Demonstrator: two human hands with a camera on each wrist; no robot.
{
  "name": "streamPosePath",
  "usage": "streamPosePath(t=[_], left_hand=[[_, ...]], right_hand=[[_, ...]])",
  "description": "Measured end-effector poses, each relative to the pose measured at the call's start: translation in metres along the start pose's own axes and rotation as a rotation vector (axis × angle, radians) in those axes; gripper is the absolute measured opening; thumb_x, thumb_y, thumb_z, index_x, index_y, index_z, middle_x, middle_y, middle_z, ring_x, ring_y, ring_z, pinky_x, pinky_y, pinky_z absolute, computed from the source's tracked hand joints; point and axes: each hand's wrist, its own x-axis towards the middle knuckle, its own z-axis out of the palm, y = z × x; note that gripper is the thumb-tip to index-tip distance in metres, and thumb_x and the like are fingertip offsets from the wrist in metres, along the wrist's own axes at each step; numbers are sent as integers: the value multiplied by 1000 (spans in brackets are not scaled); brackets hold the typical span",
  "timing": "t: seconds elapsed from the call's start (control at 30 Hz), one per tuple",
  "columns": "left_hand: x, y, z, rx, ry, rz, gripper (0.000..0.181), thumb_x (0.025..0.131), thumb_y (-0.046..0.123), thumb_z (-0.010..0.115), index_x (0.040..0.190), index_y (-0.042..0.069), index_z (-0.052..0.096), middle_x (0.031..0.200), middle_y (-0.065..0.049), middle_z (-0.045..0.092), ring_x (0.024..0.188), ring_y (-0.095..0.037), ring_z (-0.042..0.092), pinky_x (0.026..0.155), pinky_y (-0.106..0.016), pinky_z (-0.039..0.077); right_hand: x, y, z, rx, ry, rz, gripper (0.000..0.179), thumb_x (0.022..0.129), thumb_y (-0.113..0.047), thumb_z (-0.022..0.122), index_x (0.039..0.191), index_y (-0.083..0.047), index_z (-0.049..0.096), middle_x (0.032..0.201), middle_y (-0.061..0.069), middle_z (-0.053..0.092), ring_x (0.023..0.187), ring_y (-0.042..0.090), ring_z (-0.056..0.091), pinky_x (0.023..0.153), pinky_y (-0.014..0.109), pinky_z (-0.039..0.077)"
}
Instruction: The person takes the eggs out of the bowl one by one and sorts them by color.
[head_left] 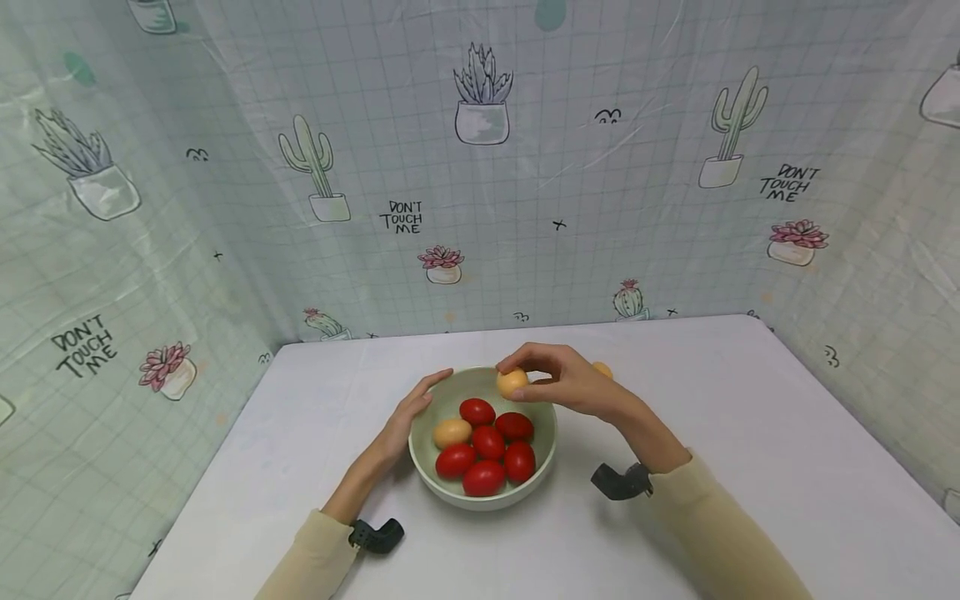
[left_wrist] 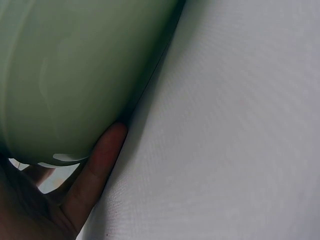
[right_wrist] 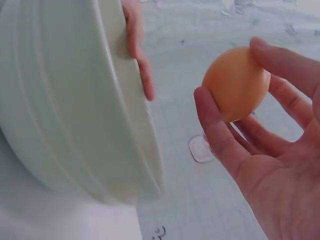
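Observation:
A pale green bowl (head_left: 551, 454) stands on the white table with several red, egg-shaped pieces (head_left: 483, 477) and one yellow-orange egg (head_left: 452, 433) inside. Above its far right rim my right hand (head_left: 566, 379) pinches another yellow-orange egg (right_wrist: 237, 85) between thumb and fingertips, apart from the bowl in the right wrist view. My left hand (head_left: 401, 425) rests along the bowl's left side, fingers extended at the rim. In the left wrist view, one straight finger (left_wrist: 102, 162) lies against the bowl's outer wall, low by the tabletop.
One more yellow-orange egg (head_left: 602, 368) lies on the table (head_left: 720, 433) beyond my right hand, partly hidden by it. A patterned cloth (head_left: 555, 183) with cactus drawings hangs behind and at both sides. Dark wrist mounts (head_left: 622, 482) stick out by both sleeves.

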Motion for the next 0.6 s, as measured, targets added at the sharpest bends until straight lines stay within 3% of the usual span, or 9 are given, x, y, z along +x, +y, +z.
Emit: streamPosePath(t=[0.2,0.33,0.6], left_hand=[[-1,0,0,-1,3,4,53,111,27,24,161,15,34,170,-10,30,159,-32,25,112,-5,27],[0,-2,1,-7,-2,15,53,111,27,23,161,14,34,170,-11,30,159,-33,25,112,-6,27],[1,-5,-1,-2,-4,15,53,111,27,22,162,16,33,170,-10,29,159,-33,25,112,-7,28]], right_hand=[[-15,2,-17,-6,29,0,38,92,-7,75,129,-7,68,136,19,64,123,25,62,100,32,57],[-23,7,-29,-10,61,-2,41,91,-4,75,131,-4,67,137,15,63,119,25,63,100,31,57],[-35,7,-54,-35,118,-6,42,89,-1,75,130,-3,67,144,18,58,128,14,60,101,26,55]])
